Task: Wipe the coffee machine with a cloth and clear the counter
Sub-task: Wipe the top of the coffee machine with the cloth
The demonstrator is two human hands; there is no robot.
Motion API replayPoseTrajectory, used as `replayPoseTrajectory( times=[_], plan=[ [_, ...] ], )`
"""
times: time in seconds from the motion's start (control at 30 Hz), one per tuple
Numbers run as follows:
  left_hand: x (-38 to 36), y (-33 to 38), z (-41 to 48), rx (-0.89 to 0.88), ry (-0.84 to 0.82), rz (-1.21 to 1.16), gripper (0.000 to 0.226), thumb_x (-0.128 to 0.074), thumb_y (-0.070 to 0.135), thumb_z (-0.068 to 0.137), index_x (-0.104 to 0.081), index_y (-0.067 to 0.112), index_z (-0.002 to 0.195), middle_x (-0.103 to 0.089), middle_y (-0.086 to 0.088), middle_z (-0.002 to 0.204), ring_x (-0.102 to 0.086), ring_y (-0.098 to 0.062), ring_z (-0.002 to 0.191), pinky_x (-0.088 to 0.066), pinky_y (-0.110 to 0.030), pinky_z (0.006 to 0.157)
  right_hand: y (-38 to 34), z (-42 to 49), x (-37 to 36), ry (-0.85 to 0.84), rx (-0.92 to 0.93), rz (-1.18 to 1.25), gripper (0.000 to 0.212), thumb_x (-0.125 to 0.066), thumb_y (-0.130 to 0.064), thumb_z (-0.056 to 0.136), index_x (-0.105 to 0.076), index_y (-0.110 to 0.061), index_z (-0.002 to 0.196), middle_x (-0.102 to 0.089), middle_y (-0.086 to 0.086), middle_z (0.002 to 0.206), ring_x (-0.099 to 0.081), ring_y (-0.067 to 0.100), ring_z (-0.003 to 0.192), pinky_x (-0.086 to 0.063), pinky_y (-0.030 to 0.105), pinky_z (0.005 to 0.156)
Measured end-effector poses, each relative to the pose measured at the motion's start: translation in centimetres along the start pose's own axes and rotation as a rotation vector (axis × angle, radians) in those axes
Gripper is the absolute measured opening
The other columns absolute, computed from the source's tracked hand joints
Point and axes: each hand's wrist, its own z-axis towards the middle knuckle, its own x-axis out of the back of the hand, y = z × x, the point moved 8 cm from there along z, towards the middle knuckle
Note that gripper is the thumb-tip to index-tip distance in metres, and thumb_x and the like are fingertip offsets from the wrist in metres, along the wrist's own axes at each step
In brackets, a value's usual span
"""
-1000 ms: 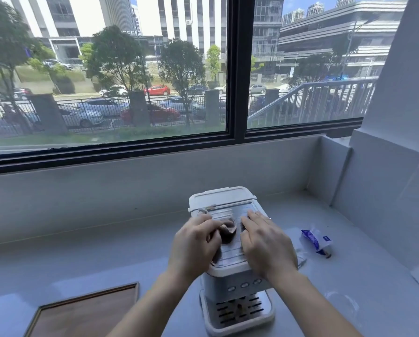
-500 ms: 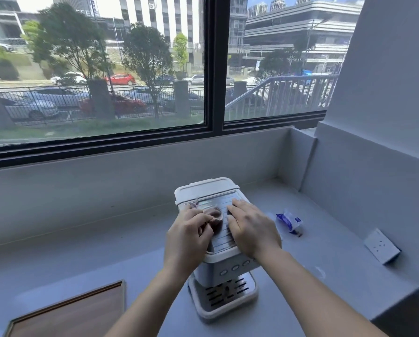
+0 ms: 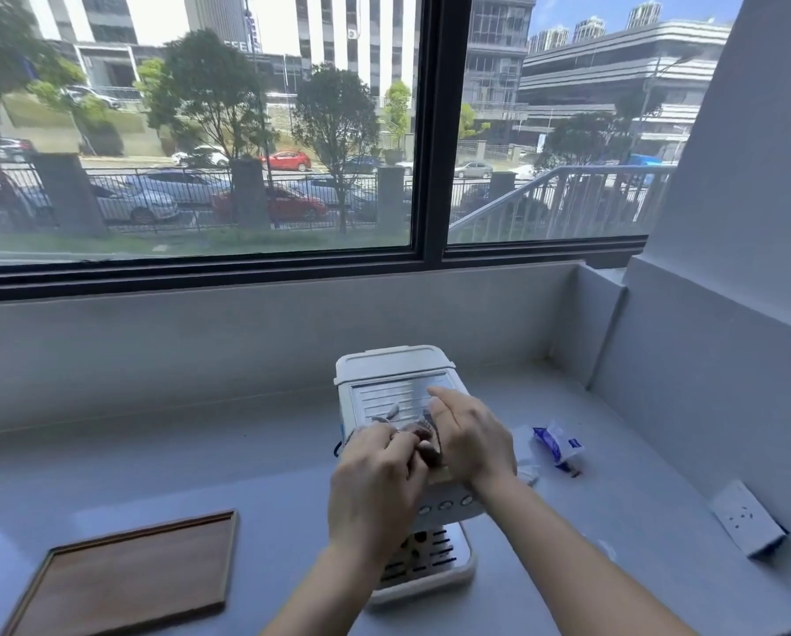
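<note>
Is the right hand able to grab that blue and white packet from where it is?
Probably yes. The packet lies on bare counter just right of the right hand, nothing between them, though that hand is busy with the cloth.

A single wide-angle head camera looks forward and down from close above the bench [image 3: 568,452], toward the window [image 3: 201,130], with both forearms entering from the bottom edge.

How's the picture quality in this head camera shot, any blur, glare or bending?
Head view: bright daylight through the window, no glare on the counter; wide-angle bending curves the window frame; the left hand, right hand and cloth on the coffee machine are slightly motion-soft.
</note>
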Motion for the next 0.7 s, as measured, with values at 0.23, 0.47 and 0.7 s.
replayPoseTrajectory(
  times=[0.23,0.47,0.7],
  plan=[
    [-0.7,1.4,1.9,0.534,0.017,-0.721,0.037,-0.040,0.045,0.088,-0.069,0.023,0.091,-0.070,0.006,0.084,-0.065,-0.017,0.083,-0.052,-0.039,0.078,-0.4,-1.0,2.4,-0.182,-0.066,0.859,0.047,-0.042,-0.059,0.095,-0.063,-0.030,0.125,-0.064,-0.015,0.128,-0.055,0.006,0.126,-0.044,0.018,0.100],
    [-4.4,2.2,2.6,0.933,0.095,-1.725,0.027,-0.057,0.036,0.082,-0.067,0.012,0.090,-0.065,-0.010,0.085,-0.065,-0.023,0.076,-0.055,-0.033,0.066,-0.4,-3.7,3.9,-0.154,0.298,0.347,0.080,-0.077,-0.062,0.068,-0.051,-0.040,0.139,-0.047,-0.019,0.145,-0.042,0.000,0.135,-0.036,0.022,0.110],
    [-2.6,-4.0,4.0,0.129,-0.211,0.054,0.044,-0.049,0.039,0.095,-0.050,0.028,0.137,-0.045,0.004,0.144,-0.040,-0.020,0.134,-0.036,-0.035,0.107,1.5,-4.0,5.0,0.078,0.410,0.305,0.026,-0.077,-0.026,0.075,-0.077,-0.026,0.101,-0.070,-0.014,0.111,-0.064,0.007,0.106,-0.053,0.027,0.088]
  ],
)
